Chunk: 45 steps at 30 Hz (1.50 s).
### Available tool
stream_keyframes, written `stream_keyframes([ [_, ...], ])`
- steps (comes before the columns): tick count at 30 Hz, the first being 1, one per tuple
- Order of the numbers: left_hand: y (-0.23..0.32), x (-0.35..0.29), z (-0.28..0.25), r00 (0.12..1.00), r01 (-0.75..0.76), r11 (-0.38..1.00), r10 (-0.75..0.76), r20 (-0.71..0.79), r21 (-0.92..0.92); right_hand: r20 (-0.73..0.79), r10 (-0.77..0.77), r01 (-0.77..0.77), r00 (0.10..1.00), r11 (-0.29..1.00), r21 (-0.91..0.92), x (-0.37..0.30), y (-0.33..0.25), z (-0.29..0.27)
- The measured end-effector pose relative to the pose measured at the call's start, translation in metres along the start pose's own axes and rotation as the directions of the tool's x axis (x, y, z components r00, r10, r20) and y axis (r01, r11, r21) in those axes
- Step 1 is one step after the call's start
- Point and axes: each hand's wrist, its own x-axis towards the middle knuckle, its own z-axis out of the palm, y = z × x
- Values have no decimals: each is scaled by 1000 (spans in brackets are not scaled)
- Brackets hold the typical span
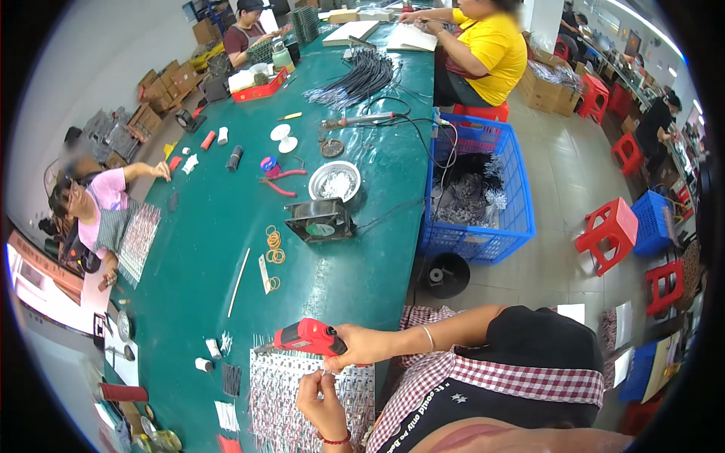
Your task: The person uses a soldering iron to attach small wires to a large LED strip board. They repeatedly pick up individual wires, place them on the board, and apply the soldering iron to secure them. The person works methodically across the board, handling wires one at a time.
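One pistol-shaped red plastic tool (311,337), right hand (365,345) grasping; left hand (322,402) grip unclear.

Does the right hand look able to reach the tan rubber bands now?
Probably yes: the way between the right hand and the tan rubber bands looks free across the green table. However, this hand grips a red handheld tool, which likely must be put down first.

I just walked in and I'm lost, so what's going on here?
The right hand grips a red gun-shaped tool above rows of small parts on a green table. The left hand is close beside it, bent; what it may hold is too small to tell. Across the table, a person in pink stretches an arm over it.
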Motion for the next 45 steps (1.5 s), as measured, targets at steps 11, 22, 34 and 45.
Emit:
stream_keyframes([
  [11,9,1,1,999,45,995,-42,35,-93,72,-47,39,996,993,114,4,20,-3],
  [22,-32,18,-55,997,-50,972,62,-47,230,-89,-3,-2,996,999,-51,4,-17,-31],
  [34,-108,25,-107,976,-107,883,182,-122,458,-109,95,-79,990,987,141,40,-20,-12],
  [45,-144,71,-104,926,-326,732,374,46,598,-60,139,-145,989,983,-114,86,-9,23],
])
